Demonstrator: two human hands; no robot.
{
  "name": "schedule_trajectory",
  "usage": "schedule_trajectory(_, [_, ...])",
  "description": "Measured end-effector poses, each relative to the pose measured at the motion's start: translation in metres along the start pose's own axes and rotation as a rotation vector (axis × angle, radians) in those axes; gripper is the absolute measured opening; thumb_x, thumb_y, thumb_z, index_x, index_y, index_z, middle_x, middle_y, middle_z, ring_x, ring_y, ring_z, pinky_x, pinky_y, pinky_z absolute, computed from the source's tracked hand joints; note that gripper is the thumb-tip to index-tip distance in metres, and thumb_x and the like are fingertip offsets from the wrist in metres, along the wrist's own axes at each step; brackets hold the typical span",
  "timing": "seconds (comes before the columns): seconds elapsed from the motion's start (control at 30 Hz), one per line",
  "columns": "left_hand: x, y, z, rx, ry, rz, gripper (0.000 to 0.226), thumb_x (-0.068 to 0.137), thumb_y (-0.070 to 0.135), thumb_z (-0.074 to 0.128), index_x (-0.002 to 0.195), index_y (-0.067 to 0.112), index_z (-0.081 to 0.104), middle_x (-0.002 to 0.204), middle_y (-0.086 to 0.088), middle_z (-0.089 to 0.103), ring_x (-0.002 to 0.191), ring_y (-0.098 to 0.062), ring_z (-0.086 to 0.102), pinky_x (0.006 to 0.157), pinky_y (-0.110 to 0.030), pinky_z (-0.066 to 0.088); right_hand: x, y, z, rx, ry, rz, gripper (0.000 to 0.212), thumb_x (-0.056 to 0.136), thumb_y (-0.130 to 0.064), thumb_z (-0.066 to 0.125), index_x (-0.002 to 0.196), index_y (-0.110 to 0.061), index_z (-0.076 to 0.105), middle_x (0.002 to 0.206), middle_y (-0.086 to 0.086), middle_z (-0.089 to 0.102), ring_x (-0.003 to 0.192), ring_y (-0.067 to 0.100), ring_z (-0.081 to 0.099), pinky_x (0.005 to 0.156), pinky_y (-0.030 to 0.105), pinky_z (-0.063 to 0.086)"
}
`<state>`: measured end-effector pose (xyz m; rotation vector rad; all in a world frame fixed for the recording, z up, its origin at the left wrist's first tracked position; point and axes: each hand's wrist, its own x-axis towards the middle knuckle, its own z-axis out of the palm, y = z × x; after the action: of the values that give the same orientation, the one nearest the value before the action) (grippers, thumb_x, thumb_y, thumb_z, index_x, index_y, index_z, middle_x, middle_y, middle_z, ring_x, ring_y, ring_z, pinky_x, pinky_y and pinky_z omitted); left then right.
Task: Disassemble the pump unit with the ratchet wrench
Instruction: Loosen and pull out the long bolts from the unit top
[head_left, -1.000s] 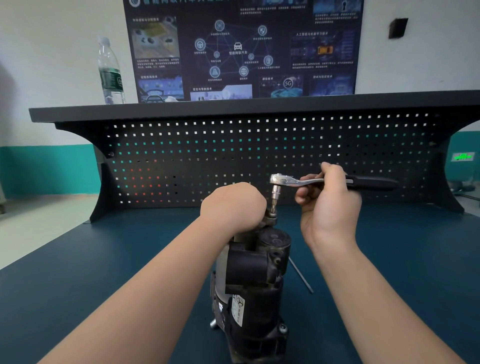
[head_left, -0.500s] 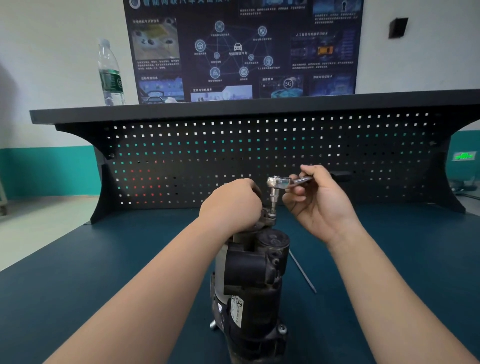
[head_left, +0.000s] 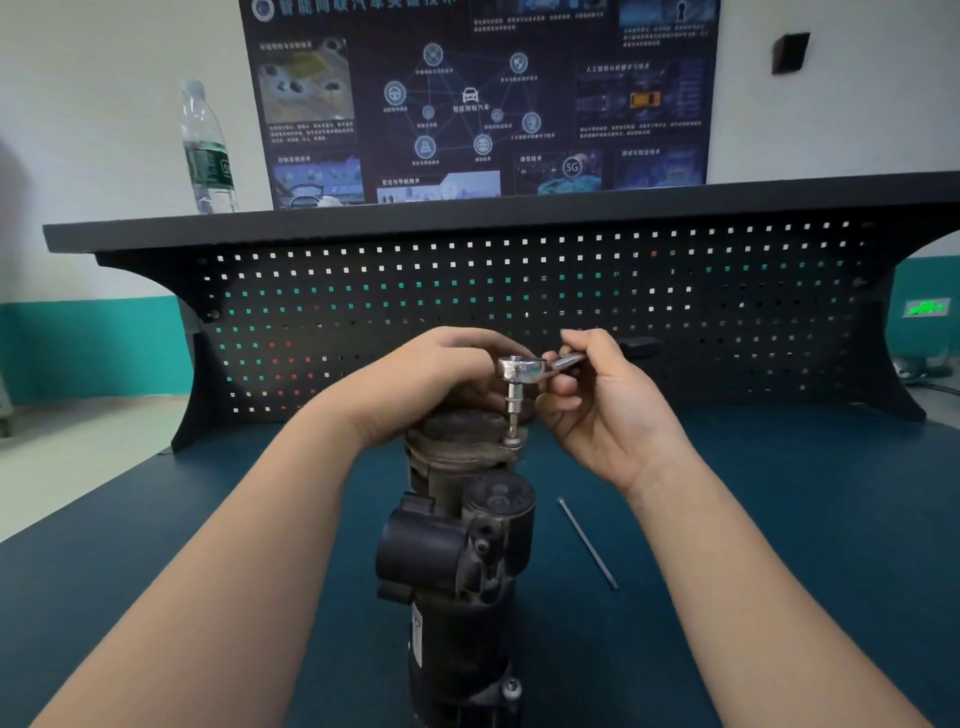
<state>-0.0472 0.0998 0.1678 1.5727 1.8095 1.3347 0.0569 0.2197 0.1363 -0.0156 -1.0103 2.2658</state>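
At frame centre, the left hand (head_left: 431, 379) curls around the top of the upright pump unit (head_left: 457, 545). The ratchet wrench (head_left: 524, 370) stands on its bolt, its handle pinched by the right hand (head_left: 608, 410).

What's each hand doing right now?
Left hand: grips the top of the pump unit.
Right hand: pinches the ratchet wrench handle, socket seated on a top bolt.

Open table (head_left: 779, 545) lies either side of the upright pump unit (head_left: 457, 561); a thin rod (head_left: 588, 543) lies right, pegboard (head_left: 519, 291) behind
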Motion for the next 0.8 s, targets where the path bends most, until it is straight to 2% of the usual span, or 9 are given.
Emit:
schedule_trajectory(0.07, [-0.001, 0.003, -0.004, 0.186, -0.062, -0.005, 0.038, 0.067, 0.020, 0.051, 0.103, 0.020, 0.064, 0.077, 0.006, 0.066, 0.068, -0.007, 0.059, 0.060, -0.019, 0.044, -0.001, -0.003, -0.001, -0.018, -0.002, 0.028, 0.054, 0.096, -0.013, 0.049, 0.044, -0.007, 0.061, 0.052, 0.004, 0.059, 0.035, 0.004, 0.046, 0.031, 0.013, 0.033])
schedule_trajectory(0.13, [-0.002, 0.007, -0.004, 0.366, -0.151, -0.057, 0.035, 0.068, 0.022, 0.051, 0.102, 0.019, 0.060, 0.065, 0.007, 0.052, 0.057, -0.009, 0.044, 0.051, -0.018, 0.035, -0.002, -0.006, -0.001, -0.009, 0.022, 0.038, 0.040, 0.096, -0.012, 0.050, 0.058, -0.003, 0.058, 0.053, 0.005, 0.060, 0.035, 0.004, 0.047, 0.031, 0.012, 0.033])
schedule_trajectory(0.23, [-0.006, 0.012, -0.004, 0.555, -0.236, -0.177, 0.033, 0.072, 0.031, 0.048, 0.097, 0.018, 0.064, 0.073, 0.000, 0.048, 0.068, -0.016, 0.040, 0.062, -0.029, 0.034, -0.001, -0.008, -0.002, -0.005, 0.078, -0.002, 0.033, 0.096, -0.011, 0.052, 0.064, -0.002, 0.054, 0.053, 0.008, 0.062, 0.036, 0.005, 0.049, 0.032, 0.012, 0.035])
schedule_trajectory(0.37, [-0.004, 0.016, -0.001, 0.727, -0.166, -0.295, 0.028, 0.089, 0.035, 0.045, 0.104, 0.018, 0.063, 0.078, 0.005, 0.060, 0.070, -0.013, 0.051, 0.065, -0.026, 0.038, 0.000, -0.007, -0.003, -0.099, 0.127, -0.120, 0.031, 0.096, -0.013, 0.053, 0.068, -0.001, 0.058, 0.057, 0.011, 0.065, 0.040, 0.006, 0.053, 0.036, 0.014, 0.039])
schedule_trajectory(0.47, [0.006, 0.015, 0.001, 0.889, -0.041, -0.324, 0.030, 0.086, 0.043, 0.046, 0.084, 0.019, 0.065, 0.074, 0.005, 0.063, 0.068, -0.012, 0.057, 0.061, -0.026, 0.042, -0.003, 0.000, 0.001, -0.154, 0.121, -0.219, 0.023, 0.096, -0.012, 0.055, 0.076, -0.002, 0.059, 0.060, 0.011, 0.066, 0.043, 0.008, 0.058, 0.039, 0.016, 0.044])
schedule_trajectory(0.53, [0.010, 0.010, 0.003, 0.847, 0.045, -0.285, 0.029, 0.083, 0.041, 0.051, 0.072, 0.017, 0.061, 0.064, 0.004, 0.058, 0.058, -0.013, 0.053, 0.056, -0.025, 0.040, -0.004, 0.005, 0.004, -0.177, 0.136, -0.270, 0.018, 0.095, -0.011, 0.057, 0.078, -0.003, 0.060, 0.061, 0.008, 0.066, 0.045, 0.009, 0.060, 0.041, 0.018, 0.047])
schedule_trajectory(0.6, [0.008, 0.003, 0.004, 0.689, 0.085, -0.215, 0.023, 0.082, 0.036, 0.054, 0.081, 0.015, 0.064, 0.066, 0.001, 0.060, 0.058, -0.012, 0.052, 0.057, -0.025, 0.041, -0.004, 0.006, 0.004, -0.198, 0.163, -0.275, 0.015, 0.093, -0.011, 0.058, 0.080, -0.005, 0.061, 0.061, 0.004, 0.066, 0.047, 0.009, 0.061, 0.044, 0.019, 0.049])
schedule_trajectory(0.7, [0.000, -0.004, 0.001, 0.464, 0.089, -0.110, 0.018, 0.085, 0.036, 0.059, 0.090, 0.022, 0.070, 0.057, 0.011, 0.056, 0.049, -0.007, 0.046, 0.047, -0.014, 0.038, -0.003, 0.003, 0.001, -0.291, 0.198, -0.241, 0.008, 0.090, -0.016, 0.064, 0.087, -0.009, 0.064, 0.069, 0.002, 0.070, 0.053, 0.010, 0.064, 0.045, 0.019, 0.047])
schedule_trajectory(0.8, [0.002, -0.009, -0.001, 0.481, 0.158, -0.014, 0.023, 0.084, 0.049, 0.063, 0.091, 0.027, 0.069, 0.078, 0.010, 0.070, 0.069, -0.014, 0.063, 0.067, -0.020, 0.050, -0.002, 0.002, -0.002, -0.352, 0.200, -0.254, 0.009, 0.089, -0.020, 0.066, 0.083, -0.013, 0.066, 0.068, -0.002, 0.071, 0.053, 0.009, 0.064, 0.044, 0.018, 0.045])
